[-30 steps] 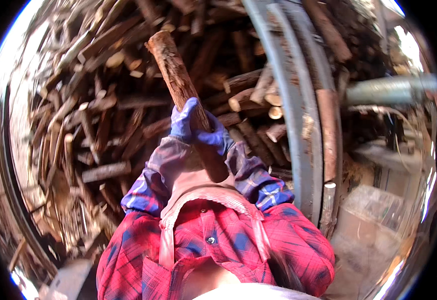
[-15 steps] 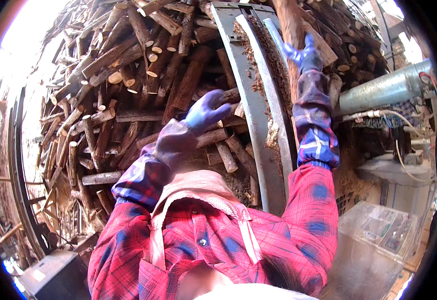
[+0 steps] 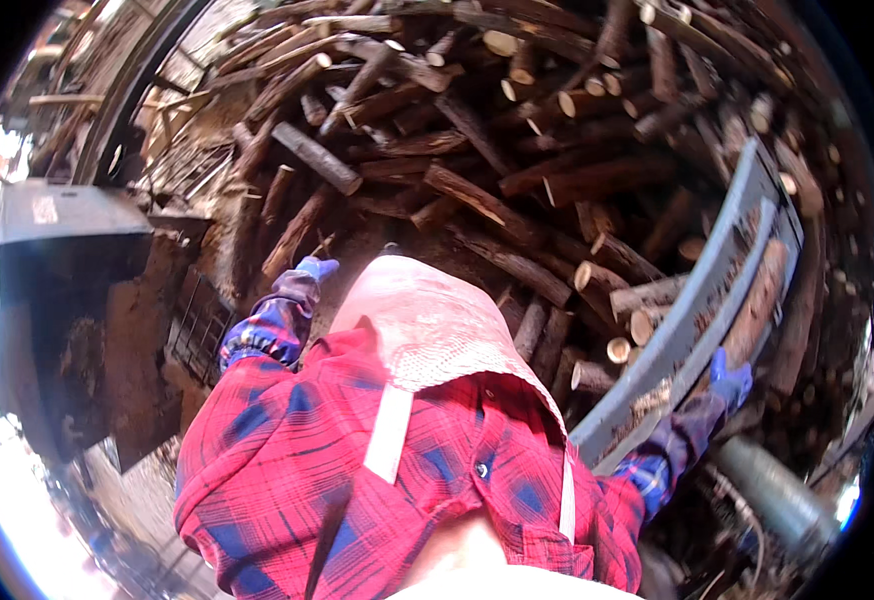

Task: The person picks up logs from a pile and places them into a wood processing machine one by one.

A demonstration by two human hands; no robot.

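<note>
My left hand (image 3: 315, 268), in a blue-purple glove, hangs low on the left beside the pink apron. Its fingers are stretched out and nothing shows in them, next to the thin end of a dark log (image 3: 297, 232). At the right, my right hand (image 3: 729, 378), gloved alike, is open with the thumb apart, at the near end of a thick brown log (image 3: 759, 300). It seems to touch that end; the contact is partly hidden. This log lies lengthwise in a grey-blue metal trough (image 3: 692, 305) with bark scraps along it.
A large heap of cut logs (image 3: 477, 130) fills the space ahead. At the left stand a dark metal box (image 3: 72, 225) and a dark upright frame (image 3: 127, 95). A greenish metal cylinder (image 3: 779, 495) lies at the lower right, near the trough.
The view has turned left, so the trough now sits farther right. My left hand has come down from over the log heap to my left side. My right hand is now at the log's near end.
</note>
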